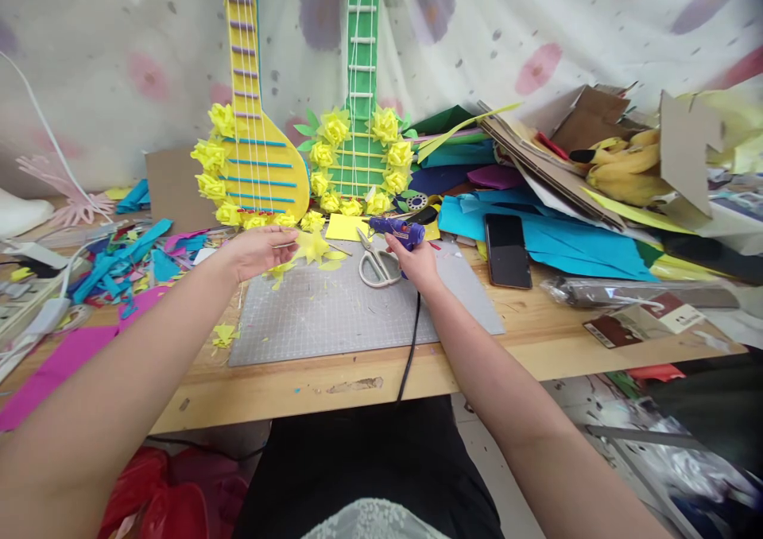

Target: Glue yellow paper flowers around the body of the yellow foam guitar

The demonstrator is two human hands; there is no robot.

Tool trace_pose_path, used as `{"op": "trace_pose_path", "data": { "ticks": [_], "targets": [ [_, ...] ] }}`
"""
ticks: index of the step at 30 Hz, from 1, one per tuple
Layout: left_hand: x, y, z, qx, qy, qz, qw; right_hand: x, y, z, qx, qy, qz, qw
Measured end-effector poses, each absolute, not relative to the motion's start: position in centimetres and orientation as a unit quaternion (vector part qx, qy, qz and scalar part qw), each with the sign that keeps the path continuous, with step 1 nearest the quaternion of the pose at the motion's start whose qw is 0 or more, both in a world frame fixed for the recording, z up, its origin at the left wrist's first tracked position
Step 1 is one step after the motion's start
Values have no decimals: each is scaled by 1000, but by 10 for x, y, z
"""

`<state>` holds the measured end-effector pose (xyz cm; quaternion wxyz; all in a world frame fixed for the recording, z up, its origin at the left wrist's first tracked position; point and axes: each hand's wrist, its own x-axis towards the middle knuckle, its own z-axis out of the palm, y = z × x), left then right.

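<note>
My right hand (pixel 417 262) is wrapped round a blue glue gun (pixel 398 230) over the grey cutting mat (pixel 334 324). Scissors (pixel 377 262) with pale handles lie just left of it. Over the mat's left part, my left hand (pixel 262 251) reaches beside yellow star-shaped paper pieces (pixel 312 246); its fingers are close together, and whether they pinch anything is too small to tell. Behind stand a yellow paper instrument (pixel 268 161) and a green one (pixel 361 86), both edged with yellow paper flowers (pixel 334 127). A yellow paper sheet (pixel 346 227) lies below the green one.
Coloured scraps (pixel 143 265) and white cables (pixel 65 281) cover the left side. To the right are a black phone (pixel 508 250), blue paper (pixel 554 241), stacked cardboard (pixel 536 165) and a plastic-wrapped packet (pixel 637 292). The glue gun's black cord (pixel 411 348) hangs over the wooden table's front edge (pixel 369 384).
</note>
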<state>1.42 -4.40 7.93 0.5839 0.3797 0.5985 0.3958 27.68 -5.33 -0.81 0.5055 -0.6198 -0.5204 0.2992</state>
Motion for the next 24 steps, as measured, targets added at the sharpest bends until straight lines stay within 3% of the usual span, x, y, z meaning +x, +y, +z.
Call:
{"op": "trace_pose_path", "data": {
  "ticks": [4, 13, 24],
  "targets": [
    [7, -31, 94, 473, 611, 415, 480, 277, -53, -9, -614, -523, 304, 507],
    [17, 7, 77, 711, 584, 273, 281, 278, -52, -11, -622, -525, 299, 499],
    [10, 19, 45, 767, 573, 213, 195, 280, -50, -15, -631, -520, 285, 500]
  ]
}}
